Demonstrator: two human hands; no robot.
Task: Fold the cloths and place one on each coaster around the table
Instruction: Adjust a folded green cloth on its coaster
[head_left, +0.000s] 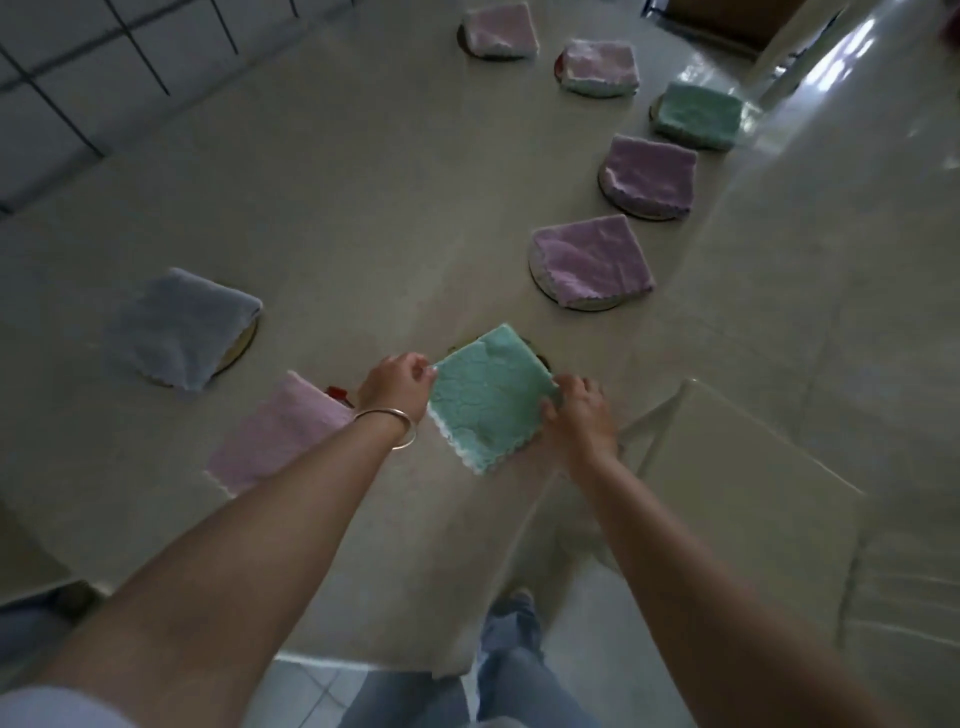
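A folded green cloth lies flat near the table's front edge, over a dark coaster that peeks out at its far corner. My left hand pinches the cloth's left corner. My right hand grips its right edge with curled fingers. A folded pink cloth lies just left of my left wrist, with a red coaster edge showing beside it. A grey cloth covers a coaster further left.
Along the table's right side, several folded cloths sit on round coasters: purple, purple, green, pink and pink. A pale chair stands at the right, close to my right arm. The beige tabletop stretches away ahead.
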